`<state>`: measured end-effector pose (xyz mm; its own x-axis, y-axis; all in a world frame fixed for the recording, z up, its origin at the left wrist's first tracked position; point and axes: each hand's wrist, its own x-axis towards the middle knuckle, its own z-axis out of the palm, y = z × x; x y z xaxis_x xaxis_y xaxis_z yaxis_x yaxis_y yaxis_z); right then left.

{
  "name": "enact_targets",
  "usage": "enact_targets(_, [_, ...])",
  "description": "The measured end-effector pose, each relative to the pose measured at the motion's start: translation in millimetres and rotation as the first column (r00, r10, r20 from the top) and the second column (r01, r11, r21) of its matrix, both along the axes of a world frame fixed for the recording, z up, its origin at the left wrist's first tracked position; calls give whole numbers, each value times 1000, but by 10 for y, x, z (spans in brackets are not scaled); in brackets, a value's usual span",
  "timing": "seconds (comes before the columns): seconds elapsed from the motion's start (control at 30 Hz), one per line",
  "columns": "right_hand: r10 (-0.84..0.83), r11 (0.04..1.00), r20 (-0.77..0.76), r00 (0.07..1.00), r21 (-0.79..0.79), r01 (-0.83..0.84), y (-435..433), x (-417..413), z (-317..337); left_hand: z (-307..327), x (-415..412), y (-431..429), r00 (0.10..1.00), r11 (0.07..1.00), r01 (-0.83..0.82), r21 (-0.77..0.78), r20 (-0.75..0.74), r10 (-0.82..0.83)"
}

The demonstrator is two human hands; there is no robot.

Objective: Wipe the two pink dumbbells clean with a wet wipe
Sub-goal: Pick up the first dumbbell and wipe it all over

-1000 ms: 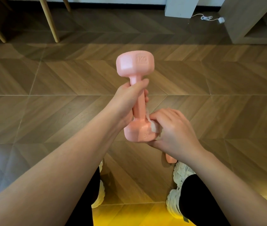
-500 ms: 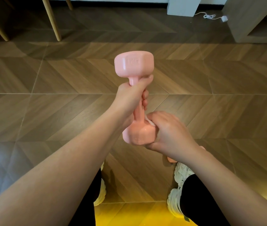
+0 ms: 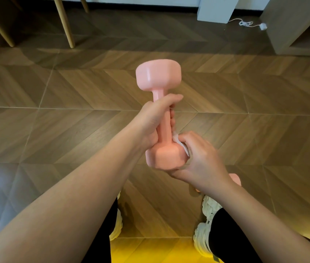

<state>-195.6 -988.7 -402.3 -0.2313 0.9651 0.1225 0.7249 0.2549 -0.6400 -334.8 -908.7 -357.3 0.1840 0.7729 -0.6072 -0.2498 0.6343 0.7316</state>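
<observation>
We held one pink dumbbell upright above the wooden floor, our left hand wrapped round its handle. Our right hand cupped the lower head, its fingers curled and pressing a white wet wipe against that head's right side. The second pink dumbbell lay on the floor, mostly hidden behind our right wrist, near our white shoe.
</observation>
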Motion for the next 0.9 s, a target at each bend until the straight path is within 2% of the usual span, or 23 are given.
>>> enact_targets(0.1, [10,1000,16,1000,10,-10,6,12,-17,37,30,-16,997,999,-45,21,67,44])
enact_targets(0.33, [29,993,56,998,116,-35,22,92,-109,25,20,-34,996,995,-86,42,8,86])
enact_targets(0.5, [50,995,-37,998,85,-46,34,48,-93,96,-3,-11,994,997,-66,51,93,61])
enact_targets(0.57, [35,998,-52,998,59,-32,56,42,-97,73,-14,-13,996,994,-82,75,51,78])
enact_targets(0.73, [30,998,-42,999,54,-27,66,74,-127,11,10,-45,993,992,-117,35,25,116])
enact_targets(0.9, [79,996,-14,997,45,-78,51,38,-102,64,48,-44,997,995,-59,80,57,55])
